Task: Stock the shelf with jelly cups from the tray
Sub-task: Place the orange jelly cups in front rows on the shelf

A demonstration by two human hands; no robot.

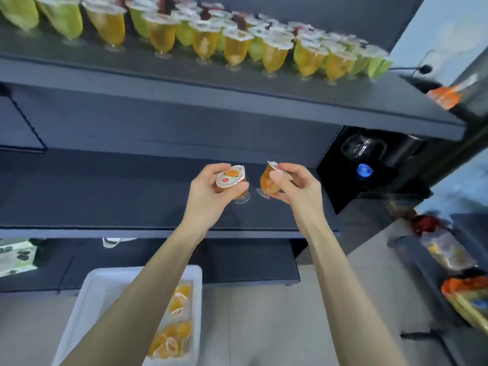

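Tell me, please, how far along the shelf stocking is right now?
Well underway. Done: the dark upper shelf already carries rows of green and orange footed jelly cups. In hand: the left hand and right hand each hold one orange jelly cup in front of the bare middle shelf. Left: several orange cups remain in the white tray.

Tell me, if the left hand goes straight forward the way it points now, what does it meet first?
The way looks free: the left hand with its jelly cup points over the bare middle shelf toward the dark back panel. Depth is unclear.
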